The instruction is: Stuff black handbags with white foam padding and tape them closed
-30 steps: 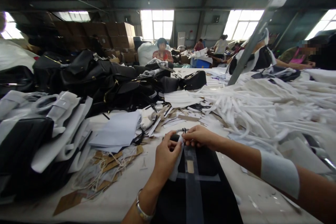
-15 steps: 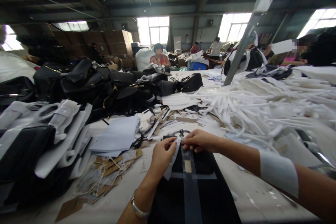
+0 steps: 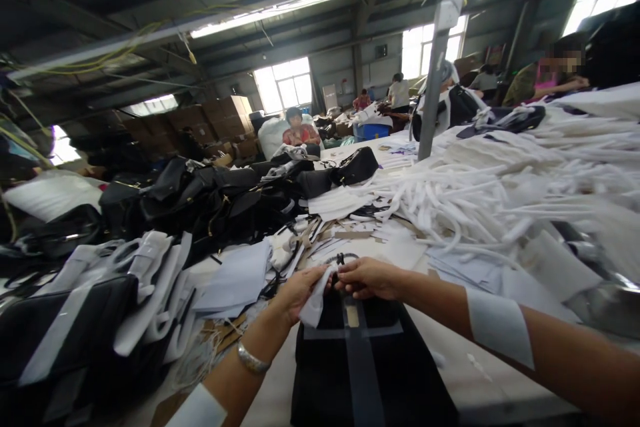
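A black bag (image 3: 340, 373) lies in front of me, with a clear strip (image 3: 363, 367) running down its middle and a small beige patch under the strip. My left hand (image 3: 303, 290) is closed on a thin white wrapping sheet (image 3: 313, 307), which hangs down from its fingers over the bag's upper left. Close beside it, my right hand (image 3: 370, 278) is pinched at the bag's top end, by the sheet's upper end. What lies between the right fingertips is too small to make out. A dark loop (image 3: 341, 258) shows just beyond both hands.
Black bags (image 3: 240, 207) are heaped at the back left, with a wrapped bag (image 3: 80, 313) nearer. White foam strips (image 3: 450, 193) pile up on the right. Pale sheets (image 3: 235, 277) and cardboard scraps lie between. A metal post (image 3: 429, 93) rises behind; several people work farther back.
My view has tilted. The left hand has turned and lifted the white sheet a little off the bag. The right hand stays at the bag's top end.
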`<move>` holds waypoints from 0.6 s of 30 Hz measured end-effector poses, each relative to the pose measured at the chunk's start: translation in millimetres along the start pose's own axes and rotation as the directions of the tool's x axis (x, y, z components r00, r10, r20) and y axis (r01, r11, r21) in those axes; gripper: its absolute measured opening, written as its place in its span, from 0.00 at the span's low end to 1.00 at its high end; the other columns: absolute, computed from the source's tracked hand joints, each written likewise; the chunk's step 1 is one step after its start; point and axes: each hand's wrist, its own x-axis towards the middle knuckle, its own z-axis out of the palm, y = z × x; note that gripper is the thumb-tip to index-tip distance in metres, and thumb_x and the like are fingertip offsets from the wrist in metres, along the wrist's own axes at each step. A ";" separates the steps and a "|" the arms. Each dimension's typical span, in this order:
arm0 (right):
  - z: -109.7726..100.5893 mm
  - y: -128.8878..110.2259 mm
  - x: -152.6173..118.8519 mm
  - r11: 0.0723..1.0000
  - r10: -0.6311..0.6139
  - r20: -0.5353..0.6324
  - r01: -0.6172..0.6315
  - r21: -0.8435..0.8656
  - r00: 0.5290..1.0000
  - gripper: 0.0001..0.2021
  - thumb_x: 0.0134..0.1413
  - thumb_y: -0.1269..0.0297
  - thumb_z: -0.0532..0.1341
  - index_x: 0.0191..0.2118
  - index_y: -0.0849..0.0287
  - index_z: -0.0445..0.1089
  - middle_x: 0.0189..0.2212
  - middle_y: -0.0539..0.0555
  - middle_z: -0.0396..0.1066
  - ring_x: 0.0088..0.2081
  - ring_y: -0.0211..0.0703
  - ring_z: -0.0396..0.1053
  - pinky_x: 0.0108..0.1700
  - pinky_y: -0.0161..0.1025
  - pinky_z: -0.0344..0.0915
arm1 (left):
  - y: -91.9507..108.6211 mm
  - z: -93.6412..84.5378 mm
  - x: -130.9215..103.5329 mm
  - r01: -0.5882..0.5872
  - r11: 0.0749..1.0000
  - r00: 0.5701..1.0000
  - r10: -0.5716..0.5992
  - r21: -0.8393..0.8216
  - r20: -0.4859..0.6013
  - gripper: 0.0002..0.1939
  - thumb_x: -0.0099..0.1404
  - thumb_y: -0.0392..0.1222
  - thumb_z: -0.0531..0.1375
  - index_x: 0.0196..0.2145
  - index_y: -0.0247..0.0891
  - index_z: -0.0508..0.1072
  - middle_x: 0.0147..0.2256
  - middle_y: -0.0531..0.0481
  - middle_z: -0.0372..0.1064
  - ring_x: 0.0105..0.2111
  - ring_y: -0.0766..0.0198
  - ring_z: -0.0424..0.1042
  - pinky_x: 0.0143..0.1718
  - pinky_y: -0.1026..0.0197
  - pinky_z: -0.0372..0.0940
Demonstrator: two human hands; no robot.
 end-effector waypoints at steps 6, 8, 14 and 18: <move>10.1 0.8 2.1 0.997 -0.051 -0.012 0.052 0.061 0.999 0.04 0.57 0.68 0.66 0.34 0.64 0.72 0.30 0.51 0.76 0.23 0.28 0.67 0.25 0.25 0.68 | 12.8 11.5 -5.9 0.089 0.995 0.996 -0.089 -0.046 -0.002 0.09 0.71 0.34 0.58 0.33 0.28 0.73 0.25 0.50 0.73 0.21 0.73 0.73 0.26 0.73 0.69; 14.1 1.2 2.5 0.996 -0.056 -0.025 0.058 0.072 0.998 0.04 0.59 0.69 0.64 0.33 0.64 0.72 0.29 0.51 0.75 0.22 0.28 0.67 0.24 0.25 0.67 | 14.0 13.9 -6.9 0.103 0.994 0.995 -0.103 -0.047 -0.007 0.11 0.72 0.35 0.56 0.31 0.28 0.73 0.25 0.50 0.73 0.21 0.73 0.73 0.26 0.74 0.69; 29.0 3.1 2.0 0.991 -0.083 -0.047 0.087 0.098 0.995 0.09 0.64 0.73 0.58 0.32 0.64 0.70 0.25 0.49 0.72 0.19 0.28 0.66 0.21 0.26 0.66 | 11.1 13.3 -8.1 0.067 0.998 0.996 -0.068 -0.023 -0.050 0.08 0.70 0.35 0.60 0.32 0.29 0.73 0.25 0.51 0.73 0.21 0.73 0.71 0.24 0.73 0.69; 38.1 6.0 8.8 0.987 -0.112 -0.091 0.121 0.103 0.990 0.08 0.65 0.74 0.56 0.33 0.65 0.69 0.23 0.46 0.69 0.19 0.28 0.65 0.22 0.26 0.66 | 6.6 14.0 -12.0 -0.020 0.999 0.998 0.023 0.046 -0.057 0.05 0.65 0.35 0.64 0.35 0.29 0.75 0.24 0.50 0.72 0.20 0.73 0.70 0.23 0.73 0.67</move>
